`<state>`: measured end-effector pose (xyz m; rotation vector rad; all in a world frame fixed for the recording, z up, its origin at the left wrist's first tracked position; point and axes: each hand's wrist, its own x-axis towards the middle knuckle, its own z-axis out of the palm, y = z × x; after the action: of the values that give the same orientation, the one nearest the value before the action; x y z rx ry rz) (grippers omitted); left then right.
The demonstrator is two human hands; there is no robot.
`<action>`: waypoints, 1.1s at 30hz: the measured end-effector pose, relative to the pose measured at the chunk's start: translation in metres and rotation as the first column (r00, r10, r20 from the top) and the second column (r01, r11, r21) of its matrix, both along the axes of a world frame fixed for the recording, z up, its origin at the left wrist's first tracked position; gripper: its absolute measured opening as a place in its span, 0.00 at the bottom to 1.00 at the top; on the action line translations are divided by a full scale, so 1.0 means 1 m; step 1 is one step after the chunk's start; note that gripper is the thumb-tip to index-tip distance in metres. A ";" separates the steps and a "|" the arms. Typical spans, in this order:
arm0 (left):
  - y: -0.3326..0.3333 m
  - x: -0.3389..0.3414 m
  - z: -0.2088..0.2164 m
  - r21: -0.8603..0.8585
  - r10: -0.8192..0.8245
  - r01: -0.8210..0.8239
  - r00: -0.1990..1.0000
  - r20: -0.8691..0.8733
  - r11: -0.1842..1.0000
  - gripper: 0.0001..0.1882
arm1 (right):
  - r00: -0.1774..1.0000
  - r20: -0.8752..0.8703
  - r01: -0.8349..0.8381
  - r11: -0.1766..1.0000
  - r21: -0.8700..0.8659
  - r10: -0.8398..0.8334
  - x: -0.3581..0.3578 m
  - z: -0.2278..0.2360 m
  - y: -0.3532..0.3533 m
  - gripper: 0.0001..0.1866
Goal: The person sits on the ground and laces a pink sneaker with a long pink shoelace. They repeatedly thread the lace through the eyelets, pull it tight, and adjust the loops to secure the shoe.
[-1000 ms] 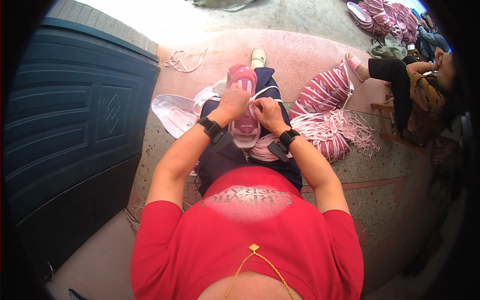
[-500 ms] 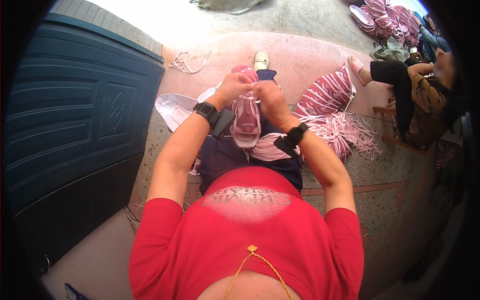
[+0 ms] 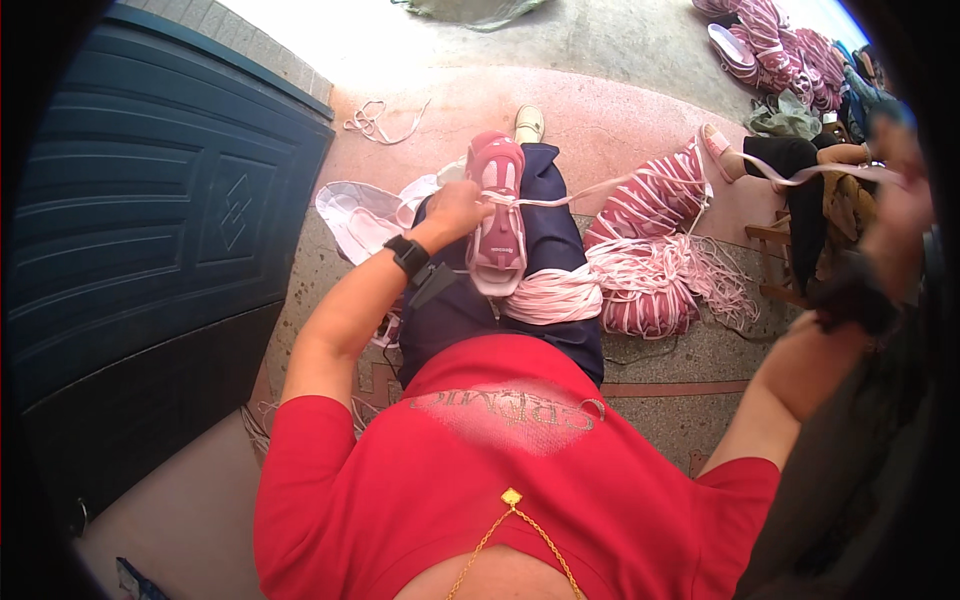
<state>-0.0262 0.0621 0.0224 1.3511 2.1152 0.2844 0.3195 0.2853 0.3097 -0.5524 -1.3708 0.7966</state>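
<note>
A dark pink and white shoe upper (image 3: 497, 235) rests on my left thigh, its opening toward me. My left hand (image 3: 458, 210) is closed at its left edge, the fingertips by the lacing. A pale pink shoelace (image 3: 625, 187) runs from the lacing, stretched out to the far right. Its other end is at my right hand (image 3: 905, 190), raised at the right rim, closed round the lace and smeared by motion. On my right thigh lies a bundle of pink laces (image 3: 552, 296).
Tied bundles of pink uppers (image 3: 655, 205) lie right of my legs, beside loose laces (image 3: 690, 260). More white and pink uppers (image 3: 355, 220) sit at my left. A blue door (image 3: 170, 190) stands left. Another person (image 3: 790, 165) sits at the right by a wooden stool (image 3: 775, 235).
My right hand has swung from the shoe upper far out to the right, drawing the lace out long. My left hand has moved slightly down and stays at the upper's edge.
</note>
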 end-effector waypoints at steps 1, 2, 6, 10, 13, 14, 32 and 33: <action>-0.007 0.000 0.000 -0.016 -0.012 0.011 0.999 -0.037 1.000 0.16 | 0.992 0.124 -0.027 0.996 -0.082 0.037 -0.034 -0.032 -0.006 0.11; -0.011 0.002 -0.001 -0.025 -0.038 0.037 0.997 -0.062 0.999 0.15 | 0.957 0.270 -0.063 0.983 -0.171 0.108 -0.068 -0.065 -0.022 0.12; -0.018 -0.002 -0.014 0.024 -0.049 0.051 0.997 -0.059 0.998 0.14 | 0.454 0.643 -0.384 0.787 -0.483 0.617 -0.172 -0.238 -0.108 0.10; -0.020 -0.005 -0.023 0.089 -0.045 0.042 0.999 0.022 0.995 0.12 | 0.172 0.873 -0.241 0.879 -0.412 0.457 -0.210 -0.310 -0.160 0.10; -0.024 -0.013 -0.025 0.137 -0.085 0.068 0.989 0.121 0.988 0.12 | 0.106 0.950 -0.331 0.911 -0.245 0.294 -0.221 -0.311 -0.172 0.11; -0.024 -0.016 -0.026 0.156 -0.094 0.072 0.986 0.141 0.985 0.12 | 0.077 0.968 -0.382 0.904 -0.192 0.238 -0.224 -0.314 -0.172 0.11; 0.045 -0.011 -0.017 -0.043 -0.460 0.458 0.885 -0.080 0.888 0.10 | 0.588 -0.513 -0.683 0.045 -0.729 0.625 -0.089 -0.133 -0.121 0.18; 0.049 -0.010 -0.007 -0.078 -0.477 0.472 0.878 -0.051 0.878 0.10 | 0.654 -0.471 -0.692 0.217 -0.688 0.592 -0.072 -0.107 -0.110 0.18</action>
<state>-0.0359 0.1112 0.0153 1.8061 1.7492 -0.0352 0.2479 0.1750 0.2032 -0.6269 -0.9922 2.2644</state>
